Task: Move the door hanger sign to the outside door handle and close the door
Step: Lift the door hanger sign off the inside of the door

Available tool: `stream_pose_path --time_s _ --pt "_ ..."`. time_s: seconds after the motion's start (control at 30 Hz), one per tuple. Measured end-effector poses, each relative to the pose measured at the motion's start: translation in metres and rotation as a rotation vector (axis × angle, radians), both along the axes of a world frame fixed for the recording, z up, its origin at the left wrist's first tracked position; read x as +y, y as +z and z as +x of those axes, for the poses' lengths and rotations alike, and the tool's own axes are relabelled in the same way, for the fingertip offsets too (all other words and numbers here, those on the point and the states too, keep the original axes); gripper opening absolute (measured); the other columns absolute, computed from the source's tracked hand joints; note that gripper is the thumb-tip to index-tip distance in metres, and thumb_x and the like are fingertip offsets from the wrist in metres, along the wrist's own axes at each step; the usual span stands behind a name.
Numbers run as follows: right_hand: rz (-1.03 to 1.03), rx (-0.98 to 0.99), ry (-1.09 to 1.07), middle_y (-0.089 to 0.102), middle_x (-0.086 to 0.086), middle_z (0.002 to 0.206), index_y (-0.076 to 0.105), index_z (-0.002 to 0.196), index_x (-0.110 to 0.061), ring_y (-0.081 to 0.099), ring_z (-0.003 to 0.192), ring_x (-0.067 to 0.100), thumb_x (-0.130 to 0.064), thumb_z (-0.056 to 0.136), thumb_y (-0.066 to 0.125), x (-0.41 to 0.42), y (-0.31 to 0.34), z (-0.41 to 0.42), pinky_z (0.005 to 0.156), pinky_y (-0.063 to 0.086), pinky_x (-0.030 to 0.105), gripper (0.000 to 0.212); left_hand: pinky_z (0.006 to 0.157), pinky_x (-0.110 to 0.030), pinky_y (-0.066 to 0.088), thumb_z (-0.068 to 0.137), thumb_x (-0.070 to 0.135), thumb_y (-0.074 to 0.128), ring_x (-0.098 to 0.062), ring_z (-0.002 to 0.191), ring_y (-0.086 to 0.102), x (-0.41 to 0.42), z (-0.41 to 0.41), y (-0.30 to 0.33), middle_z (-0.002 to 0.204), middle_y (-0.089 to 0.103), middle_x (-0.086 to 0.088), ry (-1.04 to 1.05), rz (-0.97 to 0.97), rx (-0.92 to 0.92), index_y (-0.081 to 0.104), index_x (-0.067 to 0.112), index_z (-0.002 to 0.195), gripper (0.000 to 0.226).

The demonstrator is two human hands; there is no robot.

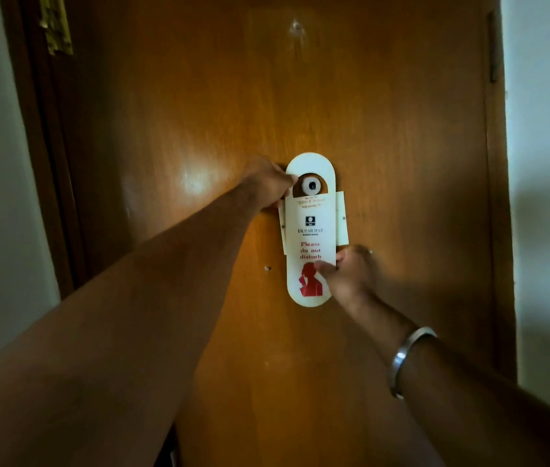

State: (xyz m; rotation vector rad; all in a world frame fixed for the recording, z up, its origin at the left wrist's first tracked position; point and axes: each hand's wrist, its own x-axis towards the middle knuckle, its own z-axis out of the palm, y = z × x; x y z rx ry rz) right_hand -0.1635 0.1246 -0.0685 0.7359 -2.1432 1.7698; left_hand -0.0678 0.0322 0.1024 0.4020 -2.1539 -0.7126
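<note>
Your sign hangs flat on the door, its round cutout looped over the knob, which shows through the hole. The cutout is what carries it, so the card has to lift up and off, not pull straight out. Your left hand is closed at the sign's upper left edge, beside the knob, fingertips touching the card near the cutout; I can't tell whether it pinches the card or grips something behind it, since the card hides that side. Likely it's there to steady the top loop or to work the handle. Your right hand pinches the lower right edge, thumb on the printed face next to the red figure, fingers behind. It's a narrow grip holding the sign, which keeps the bottom from swinging and gives you leverage to tilt it. There's a pale plate behind the sign, showing on both sides, probably lock hardware. The door looks shut against the frame on the right, hinge top left. Judgement: this is the start, with the sign not yet freed. Which face of the door this is, I can't confirm. Risk: the card's thin, so bending it at the loop could crack it.
</note>
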Motion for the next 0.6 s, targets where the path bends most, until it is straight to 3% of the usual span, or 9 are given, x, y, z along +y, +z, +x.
stream_pose_path --time_s 0.07,0.2,0.3,0.43,0.6 --pt "-0.081 -0.035 0.158 0.069 0.017 0.115 0.054 0.1 -0.008 0.069 0.095 0.026 -0.016 0.089 0.071 0.012 0.009 -0.002 0.067 0.059 0.034 0.022 0.048 -0.023 0.049 0.091 0.027 0.068 -0.015 0.051 0.057 -0.004 0.013 0.005 0.08 0.073 -0.012 -0.034 -0.014 0.059 0.073 0.005 0.095 0.023" --pt "-0.123 -0.06 0.381 0.073 0.002 0.11 0.06 0.096 -0.019 0.071 0.094 0.013 -0.018 0.09 0.069 0.034 0.014 0.006 0.056 0.055 0.019 0.011 0.038 -0.015 0.039 0.094 0.031 0.063 -0.008 0.044 0.052 -0.018 0.052 -0.013 0.066 0.062 -0.002 -0.141 -0.049 0.144 0.068 0.011 0.075 0.028" --pt "-0.163 -0.082 0.448 0.077 -0.005 0.1 0.061 0.092 -0.024 0.073 0.092 0.011 -0.02 0.089 0.071 0.038 0.0 0.022 0.057 0.055 0.02 0.011 0.046 -0.017 0.046 0.097 0.035 0.056 -0.015 0.065 0.058 -0.032 0.081 -0.072 0.081 0.062 -0.01 -0.215 0.022 0.053 0.07 0.005 0.102 0.034" --pt "-0.101 -0.143 0.573 0.078 -0.011 0.091 0.062 0.091 -0.025 0.074 0.086 0.007 -0.021 0.09 0.07 0.023 -0.046 0.061 0.059 0.056 0.022 0.009 0.078 -0.036 0.061 0.096 0.04 0.054 -0.02 0.099 0.071 -0.045 0.128 -0.191 0.108 0.076 0.001 -0.36 0.321 -0.074 0.066 0.014 0.114 0.034" --pt "0.03 -0.211 0.721 0.075 -0.006 0.099 0.061 0.093 -0.024 0.073 0.088 0.011 -0.021 0.092 0.068 -0.015 -0.107 0.119 0.061 0.055 0.023 0.008 0.075 -0.032 0.06 0.098 0.03 0.056 -0.025 0.106 0.071 -0.049 0.189 -0.299 0.116 0.074 -0.003 -0.349 0.591 0.114 0.067 0.018 0.118 0.026"
